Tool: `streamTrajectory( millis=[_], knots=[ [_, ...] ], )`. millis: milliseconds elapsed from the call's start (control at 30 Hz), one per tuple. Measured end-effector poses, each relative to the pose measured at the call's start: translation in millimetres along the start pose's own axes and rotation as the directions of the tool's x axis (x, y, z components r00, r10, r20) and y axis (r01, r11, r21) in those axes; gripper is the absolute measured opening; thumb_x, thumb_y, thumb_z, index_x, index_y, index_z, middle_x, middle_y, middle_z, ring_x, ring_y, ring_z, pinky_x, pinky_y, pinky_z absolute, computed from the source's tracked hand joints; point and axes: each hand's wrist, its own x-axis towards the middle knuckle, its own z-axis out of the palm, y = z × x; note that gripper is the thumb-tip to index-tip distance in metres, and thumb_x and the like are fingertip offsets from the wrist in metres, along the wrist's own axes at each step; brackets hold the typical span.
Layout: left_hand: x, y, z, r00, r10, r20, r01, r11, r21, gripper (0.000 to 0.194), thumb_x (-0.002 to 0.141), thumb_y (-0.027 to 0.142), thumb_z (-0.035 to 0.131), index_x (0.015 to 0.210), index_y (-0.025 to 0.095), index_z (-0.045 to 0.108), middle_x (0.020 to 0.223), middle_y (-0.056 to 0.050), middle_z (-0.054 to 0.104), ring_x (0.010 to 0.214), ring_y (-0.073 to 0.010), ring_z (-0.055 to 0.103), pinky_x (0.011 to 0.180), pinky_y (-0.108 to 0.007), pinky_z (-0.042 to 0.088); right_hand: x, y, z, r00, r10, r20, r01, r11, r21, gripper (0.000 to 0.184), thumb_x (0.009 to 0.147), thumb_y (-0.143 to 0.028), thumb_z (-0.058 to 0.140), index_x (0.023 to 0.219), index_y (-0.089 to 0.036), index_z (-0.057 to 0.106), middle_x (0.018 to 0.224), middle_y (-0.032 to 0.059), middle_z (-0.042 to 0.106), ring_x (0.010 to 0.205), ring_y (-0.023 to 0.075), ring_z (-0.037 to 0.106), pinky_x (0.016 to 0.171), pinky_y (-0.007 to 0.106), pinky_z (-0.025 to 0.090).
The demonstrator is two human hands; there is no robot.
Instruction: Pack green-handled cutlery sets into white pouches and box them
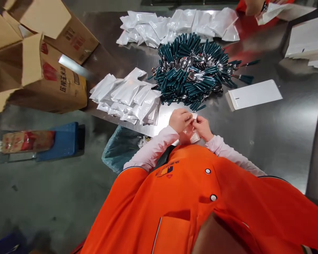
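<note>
Close to my body, at the table's near edge, my left hand (179, 121) and my right hand (203, 127) come together. Between their pinched fingertips is a small white-and-clear plastic packet (194, 137); my fingers partly cover it, and its contents cannot be made out. Just beyond my hands lies a large heap of spoons and other cutlery with dark green handles (190, 74). To the left of the heap, sealed white plastic packages (132, 93) are piled up. On the right lies a stack of flat white bags (255, 94).
More white packages (180, 24) line the table's far side. A co-worker's hand (254, 6) holds a white bag at the far right, near another stack of white bags (308, 37). Open cardboard boxes (66, 84) stand left; a bag-lined bin (119, 148) sits below the edge.
</note>
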Motion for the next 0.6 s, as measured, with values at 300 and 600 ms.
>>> streamTrajectory(
  millis=[300,600],
  knots=[
    [0,3,-1.0,0.999,0.002,-0.047,-0.006,0.996,-0.09,0.022,0.098,0.036,0.061,0.094,0.019,0.072,0.1,-0.011,0.068,0.103,-0.024,0.062,0.096,-0.04,0.048,-11,-30,-16,0.978,-0.149,0.148,0.165,0.982,-0.095,0.04,0.08,-0.06,0.067,0.07,-0.022,0.062,0.08,0.0023,0.064,0.077,0.0195,0.057,0.079,0.036,0.051],
    [-7,-76,-51.3,0.611,-0.763,-0.21,0.015,0.276,-0.961,0.022,0.107,0.041,0.048,0.096,0.023,0.044,0.089,0.001,0.059,0.074,-0.0092,0.055,0.075,-0.025,0.049,-1,-23,-23,0.996,-0.019,-0.084,0.011,0.995,-0.097,0.052,0.065,-0.071,0.075,0.078,-0.02,0.069,0.077,0.0035,0.071,0.073,0.0192,0.06,0.072,0.034,0.052]
  ],
)
